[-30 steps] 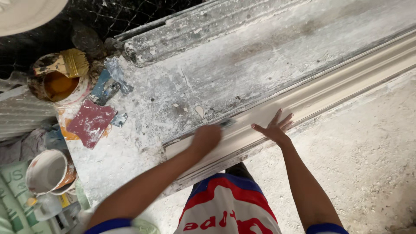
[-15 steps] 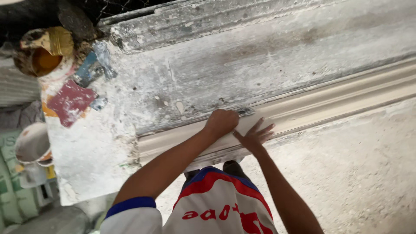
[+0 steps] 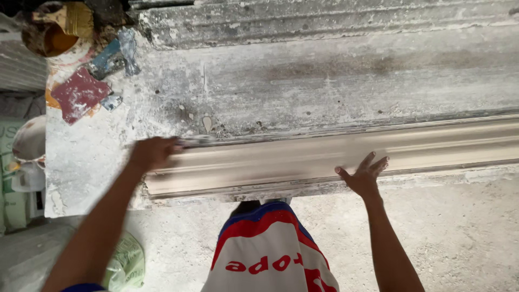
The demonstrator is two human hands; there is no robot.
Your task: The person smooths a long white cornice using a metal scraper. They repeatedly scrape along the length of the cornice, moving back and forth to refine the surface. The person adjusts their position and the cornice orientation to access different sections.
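Long pale profiled plaster moulding (image 3: pixel 324 157) lies across the centre of the frame on the dusty grey bench (image 3: pixel 324 75). Left hand (image 3: pixel 152 153), fingers curled, grips a blurred tool at its left end. Right hand (image 3: pixel 363 176) rests spread flat on its lower edge.

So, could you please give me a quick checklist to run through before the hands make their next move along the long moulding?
1. Left hand at the moulding's left end: ok, though blurred.
2. Whether the left hand holds a tool: cannot tell, it is blurred.
3. Right hand flat on the moulding, fingers spread, empty: ok.
4. Moulding lying flat along the bench near its front edge: ok.
5. Stretch of moulding between the hands bare: ok.
6. Can with brush, scraper and red pad at the far left corner, apart from the moulding: ok.
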